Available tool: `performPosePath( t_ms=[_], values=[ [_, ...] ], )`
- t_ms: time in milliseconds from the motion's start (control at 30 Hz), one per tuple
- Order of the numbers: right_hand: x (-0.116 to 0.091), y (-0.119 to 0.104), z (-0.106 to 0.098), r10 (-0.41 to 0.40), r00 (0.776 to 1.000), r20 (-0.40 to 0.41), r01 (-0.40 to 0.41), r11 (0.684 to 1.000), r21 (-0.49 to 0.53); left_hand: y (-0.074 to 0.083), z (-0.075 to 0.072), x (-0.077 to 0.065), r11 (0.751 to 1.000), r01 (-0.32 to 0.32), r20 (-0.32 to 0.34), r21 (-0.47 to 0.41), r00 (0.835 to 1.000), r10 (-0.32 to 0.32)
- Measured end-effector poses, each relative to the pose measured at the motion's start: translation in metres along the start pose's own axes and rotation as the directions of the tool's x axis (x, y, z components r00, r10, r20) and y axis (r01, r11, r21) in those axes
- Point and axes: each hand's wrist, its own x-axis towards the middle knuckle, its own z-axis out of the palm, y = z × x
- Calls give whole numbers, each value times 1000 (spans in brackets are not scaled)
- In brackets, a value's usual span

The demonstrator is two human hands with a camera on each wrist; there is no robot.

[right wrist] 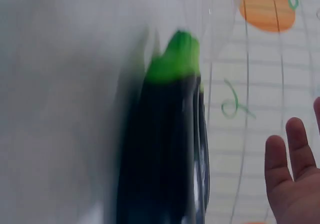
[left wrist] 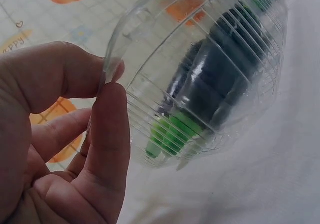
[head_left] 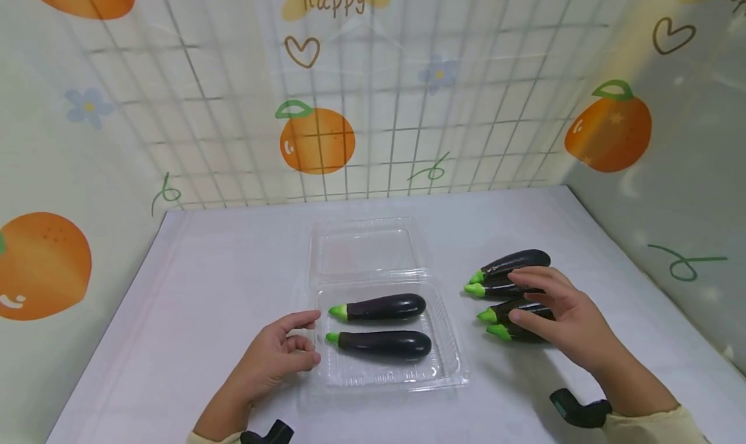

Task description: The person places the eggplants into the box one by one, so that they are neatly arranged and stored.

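A clear plastic clamshell box [head_left: 449, 366] lies with its lid [head_left: 367, 250] folded back. In it rest two eggplants, an upper one [head_left: 387, 307] and a lower one [head_left: 390, 345], green stems to the left. My left hand [head_left: 280, 347] pinches the box's left rim between thumb and finger, as the left wrist view [left wrist: 75, 129] confirms. Over a group of several eggplants [head_left: 519, 261] to the right of the box hovers my right hand [head_left: 568, 318], its fingers spread and relaxed. It partly hides them. In the right wrist view an eggplant [right wrist: 160, 149] looms close and blurred, apart from the fingers [right wrist: 277, 169].
A white tabletop [head_left: 233, 269] carries everything. Behind it and at both sides hang sheets [head_left: 373, 140] printed with oranges, hearts and flowers, with a wire grid showing through at the back. Black wrist mounts [head_left: 579, 410] sit at both wrists.
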Motion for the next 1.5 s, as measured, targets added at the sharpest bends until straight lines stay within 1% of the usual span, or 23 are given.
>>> performPosePath(
  t_ms=[167,333,433,667,800,967,1033,1067,1133,1200,1267,1400,1500],
  values=[
    [-11,11,-18,79,996,-29,-82,987,-141,1,0,-1,1000,1,9,-8,1000,-1],
    [-22,27,-38,136,990,-31,-139,969,-206,1,-1,0,1000,19,-14,5,1000,-19],
    [-29,37,-47,169,985,-28,-171,954,-245,1,0,1,1000,25,-17,5,1000,-25],
    [-40,52,-56,261,965,1,-247,916,-316,2,-1,-1,1000,31,-17,-1,999,-31],
    [-43,57,-56,265,964,23,-241,909,-341,3,-1,-1,1000,19,-11,1,1000,-19],
    [-43,61,-53,203,979,30,-183,926,-330,2,0,-1,1000,3,1,-6,1000,-3],
    [-41,60,-51,194,980,44,-167,924,-343,2,0,-1,1000,2,4,-9,1000,-2],
    [-39,60,-50,202,978,58,-169,920,-352,2,0,-1,1000,3,3,-9,1000,-3],
    [-36,57,-49,233,968,92,-184,909,-373,3,0,-1,1000,7,1,-7,1000,-7],
    [-33,54,-48,285,950,128,-217,897,-385,3,0,-1,1000,11,-3,-2,1000,-11],
    [-30,52,-47,324,932,160,-244,890,-384,4,1,-1,1000,17,-8,4,1000,-17],
    [-28,51,-47,375,906,194,-275,872,-404,3,1,-1,1000,27,-14,15,1000,-26],
    [-29,52,-47,402,893,202,-290,858,-425,3,1,-1,999,34,-18,16,999,-34]
  ],
)
